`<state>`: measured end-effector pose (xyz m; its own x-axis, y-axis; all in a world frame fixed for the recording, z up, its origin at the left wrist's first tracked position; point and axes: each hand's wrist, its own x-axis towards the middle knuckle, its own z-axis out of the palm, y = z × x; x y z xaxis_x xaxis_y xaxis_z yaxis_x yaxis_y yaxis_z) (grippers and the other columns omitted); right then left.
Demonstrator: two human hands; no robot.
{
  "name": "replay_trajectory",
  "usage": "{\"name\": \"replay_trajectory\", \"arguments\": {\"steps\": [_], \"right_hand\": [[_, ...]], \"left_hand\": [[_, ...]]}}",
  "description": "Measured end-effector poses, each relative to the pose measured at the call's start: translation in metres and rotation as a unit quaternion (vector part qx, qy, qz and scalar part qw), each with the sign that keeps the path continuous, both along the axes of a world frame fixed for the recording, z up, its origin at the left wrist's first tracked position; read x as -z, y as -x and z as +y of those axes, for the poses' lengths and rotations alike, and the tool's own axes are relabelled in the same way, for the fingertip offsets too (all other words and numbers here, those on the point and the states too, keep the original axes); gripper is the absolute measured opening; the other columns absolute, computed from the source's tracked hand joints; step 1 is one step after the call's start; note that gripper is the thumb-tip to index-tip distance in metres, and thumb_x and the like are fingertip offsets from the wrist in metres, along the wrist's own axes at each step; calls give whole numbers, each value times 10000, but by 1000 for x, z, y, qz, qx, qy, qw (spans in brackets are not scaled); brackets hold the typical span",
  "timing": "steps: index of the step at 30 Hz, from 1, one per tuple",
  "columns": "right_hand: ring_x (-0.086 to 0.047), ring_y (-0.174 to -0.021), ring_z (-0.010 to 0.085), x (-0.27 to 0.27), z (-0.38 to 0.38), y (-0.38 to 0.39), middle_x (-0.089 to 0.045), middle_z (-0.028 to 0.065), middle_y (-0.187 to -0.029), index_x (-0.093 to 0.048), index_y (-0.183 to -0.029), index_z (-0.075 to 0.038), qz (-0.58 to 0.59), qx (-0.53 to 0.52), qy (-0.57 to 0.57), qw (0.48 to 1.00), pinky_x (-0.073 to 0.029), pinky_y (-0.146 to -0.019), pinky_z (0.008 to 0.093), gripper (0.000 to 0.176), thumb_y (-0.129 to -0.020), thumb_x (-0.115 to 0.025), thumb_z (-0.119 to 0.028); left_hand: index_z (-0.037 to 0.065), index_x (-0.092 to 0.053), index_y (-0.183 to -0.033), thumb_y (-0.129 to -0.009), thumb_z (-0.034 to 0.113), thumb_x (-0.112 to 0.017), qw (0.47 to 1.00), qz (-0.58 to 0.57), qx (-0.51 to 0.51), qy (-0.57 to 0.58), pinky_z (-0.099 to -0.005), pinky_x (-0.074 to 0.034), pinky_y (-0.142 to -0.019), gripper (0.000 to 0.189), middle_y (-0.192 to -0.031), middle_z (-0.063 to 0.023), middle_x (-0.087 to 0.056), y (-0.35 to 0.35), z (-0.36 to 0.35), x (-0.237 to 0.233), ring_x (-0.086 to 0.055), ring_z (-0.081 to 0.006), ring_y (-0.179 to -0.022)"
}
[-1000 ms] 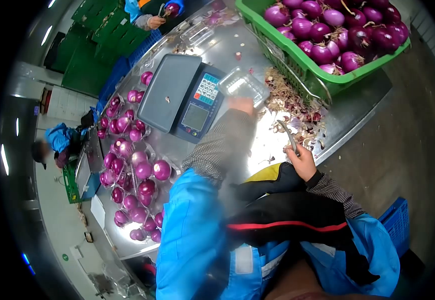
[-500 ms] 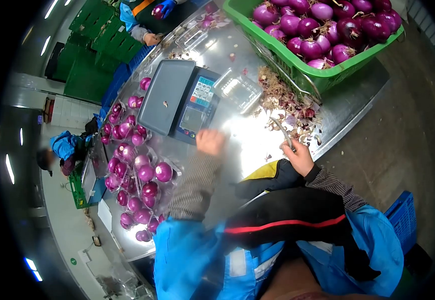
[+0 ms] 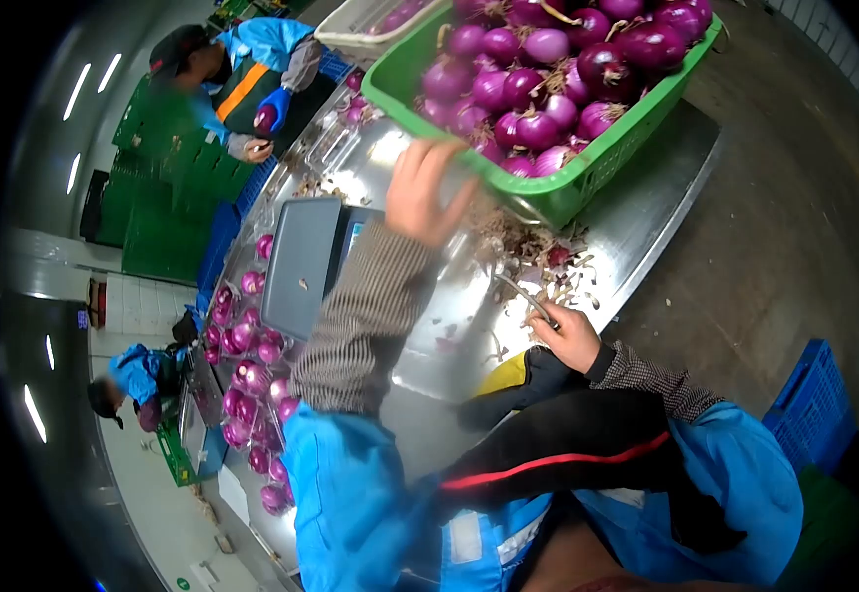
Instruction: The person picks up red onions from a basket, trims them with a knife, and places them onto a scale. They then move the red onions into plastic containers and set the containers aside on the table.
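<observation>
My left hand [image 3: 431, 192] is raised over the metal table, fingers apart and holding nothing, close to the near left corner of a green basket [image 3: 572, 187] heaped with red onions [image 3: 546, 47]. In my right hand [image 3: 572, 338] is a small curved knife [image 3: 528, 298], its blade pointing up and left over a pile of onion skins and trimmings [image 3: 523, 242]. The grey scale [image 3: 298, 266] lies left of my left forearm, which covers part of it. Packed red onions [image 3: 242, 335] sit beyond it at the left.
A co-worker [image 3: 242, 84] at the far side of the table holds an onion in a blue-gloved hand. Another person [image 3: 133, 380] is farther off at the left. A white tub [image 3: 365, 37] stands behind the green basket. A blue crate [image 3: 814, 409] is at the right.
My left hand has moved from beside the scale up to the green basket. The clear tray beside the scale is no longer visible. The view has shifted, showing more of the co-worker.
</observation>
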<state>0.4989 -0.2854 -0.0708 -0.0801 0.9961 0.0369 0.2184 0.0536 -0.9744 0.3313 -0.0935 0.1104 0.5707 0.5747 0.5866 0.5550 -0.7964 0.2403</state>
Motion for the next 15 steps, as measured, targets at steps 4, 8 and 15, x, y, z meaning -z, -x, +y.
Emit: {"name": "replay_trajectory", "arguments": {"steps": [4, 8, 15], "right_hand": [[-623, -684, 335, 6, -1, -29, -618, 204, -765, -634, -987, -4, 0, 48, 9, 999, -478, -620, 373, 200, -927, -613, -194], [-641, -705, 308, 2, -4, -54, -647, 184, -798, -656, -1022, -18, 6, 95, 28, 995, -484, -631, 372, 188, -926, -612, -174], [-645, -735, 340, -11, -6, -74, -661, 179, -825, -662, -1024, -23, 1, 125, 14, 992, -498, -653, 374, 194, -923, -621, -183]], "left_hand": [[112, -540, -1279, -756, 16, -608, 986, 136, 67, -74, -443, -470, -951, 535, -1215, -148, -554, -83, 101, 11, -529, -359, -1139], [219, -474, -1366, -850, 125, -596, 924, 364, 27, -112, -464, -493, -934, 539, -1300, -97, -493, -128, 148, 29, -504, -299, -1214], [268, -444, -1406, -776, 120, -698, 882, 469, -32, -28, -498, -451, -993, 695, -1300, -69, -481, -150, 157, 23, -490, -296, -1220]]}}
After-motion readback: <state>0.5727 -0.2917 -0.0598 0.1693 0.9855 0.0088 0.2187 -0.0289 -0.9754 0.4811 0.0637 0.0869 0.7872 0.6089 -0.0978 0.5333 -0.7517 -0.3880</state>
